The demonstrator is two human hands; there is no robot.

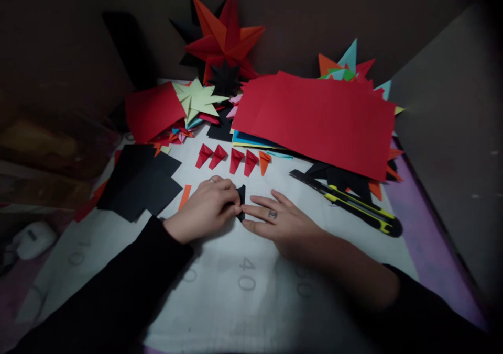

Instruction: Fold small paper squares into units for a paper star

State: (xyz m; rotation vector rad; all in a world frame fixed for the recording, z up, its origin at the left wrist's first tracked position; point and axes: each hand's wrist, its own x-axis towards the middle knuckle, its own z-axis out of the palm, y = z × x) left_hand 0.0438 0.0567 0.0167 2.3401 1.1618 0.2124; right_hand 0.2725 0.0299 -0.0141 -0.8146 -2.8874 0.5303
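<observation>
A small piece of black paper lies on the white mat, mostly covered by my fingers. My left hand has its fingers bent and pinched together on that paper. Stretched out flat, my right hand has its fingers spread, the index tip meeting my left fingertips at the paper's right edge. Just beyond my hands stands a row of small folded red paper pieces, ending at the right with a folded orange paper piece. Beside my left hand is an orange paper strip.
Large red sheets cover a stack at the back right. A black and yellow utility knife lies right of my hands. Black paper squares are at left. Behind stand a red-orange paper star and a pale green star.
</observation>
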